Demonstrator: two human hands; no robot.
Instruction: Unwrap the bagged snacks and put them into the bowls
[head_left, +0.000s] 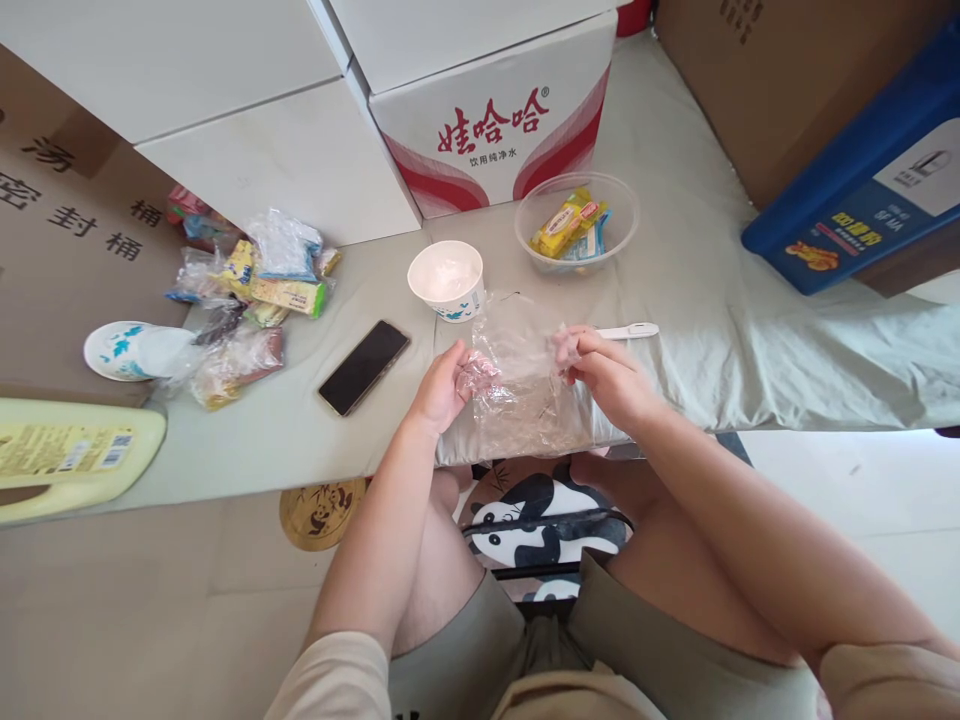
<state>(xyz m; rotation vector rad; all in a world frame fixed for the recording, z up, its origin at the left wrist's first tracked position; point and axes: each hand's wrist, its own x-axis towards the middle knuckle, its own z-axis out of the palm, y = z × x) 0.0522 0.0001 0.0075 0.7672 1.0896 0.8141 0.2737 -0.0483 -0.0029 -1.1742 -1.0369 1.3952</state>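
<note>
A thin clear plastic bag (521,350) is spread between my hands above the cloth near its front edge. My left hand (444,388) pinches its left side. On the other side, my right hand (615,378) is closed on bunched plastic. Just behind the bag stands a white paper bowl (448,280) with blue leaf prints, upright, its inside pale. A white plastic handle (630,331) lies beyond my right hand, partly covered by it. Farther back, a clear plastic bowl (525,235) contains yellow and blue snack packets (568,222).
A black phone (364,367) lies left of my left hand. Snack wrappers (281,270) are piled at the left, near a tipped paper bowl (124,350). White cartons (487,140) stand behind, a yellow jug (75,450) at far left, a blue container (847,190) at right.
</note>
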